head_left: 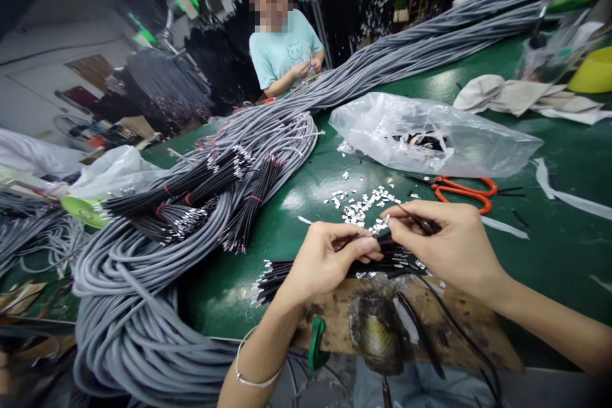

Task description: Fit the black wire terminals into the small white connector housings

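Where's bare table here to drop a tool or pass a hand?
Free: green table right of the right hand, below the orange scissors; a smaller patch between the grey cables and the plastic bag. Crowded: whole left side, plus white bits ahead of the left hand and its black wires.

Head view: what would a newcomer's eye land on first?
The huge heap of grey cables sweeps from the near left across the green table to the far right. At centre front, the left hand grips a bundle of black wires while the right hand pinches a single black wire; orange scissors lie just beyond.
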The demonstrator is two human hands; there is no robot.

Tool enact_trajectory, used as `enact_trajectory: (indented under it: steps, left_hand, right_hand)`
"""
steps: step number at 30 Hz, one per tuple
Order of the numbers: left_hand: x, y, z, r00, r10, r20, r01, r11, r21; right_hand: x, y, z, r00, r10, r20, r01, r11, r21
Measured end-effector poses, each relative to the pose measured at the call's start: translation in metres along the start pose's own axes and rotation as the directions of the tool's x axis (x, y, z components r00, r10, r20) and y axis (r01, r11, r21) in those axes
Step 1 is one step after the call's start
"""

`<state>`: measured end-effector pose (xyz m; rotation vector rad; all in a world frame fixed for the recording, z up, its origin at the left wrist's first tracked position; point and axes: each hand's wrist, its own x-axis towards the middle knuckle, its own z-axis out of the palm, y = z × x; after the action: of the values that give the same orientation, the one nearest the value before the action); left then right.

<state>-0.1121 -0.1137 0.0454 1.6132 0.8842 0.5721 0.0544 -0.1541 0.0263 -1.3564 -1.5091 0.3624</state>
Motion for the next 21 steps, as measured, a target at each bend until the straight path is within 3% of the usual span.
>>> enact_trajectory:
  steps: [3,9,14,21]
  left_hand:
    - [0.002,0.002,-0.008,0.992,0.038,-0.124,-0.036,0.999,0.018]
    - [0.004,0.007,-0.013,0.922,0.071,-0.38,-0.069,0.997,0.017]
    - [0.001,0.005,-0.001,0.876,0.098,-0.472,-0.044,0.991,0.125]
    - [0.001,0.001,0.006,0.859,0.151,-0.49,-0.055,0.977,0.205]
  right_hand:
    - [0.001,0.0,-0.002,0.999,-0.019,-0.027,0.019,0.999,-0.03]
    - [-0.004,0.001,-0.001,0.994,-0.079,0.076,0.081,0.996,-0.026]
    - [-0.006,0.001,0.0,0.988,-0.106,0.11,0.115,0.99,-0.082]
    - [-0.006,0.001,0.002,0.981,-0.155,0.12,0.156,0.988,0.005]
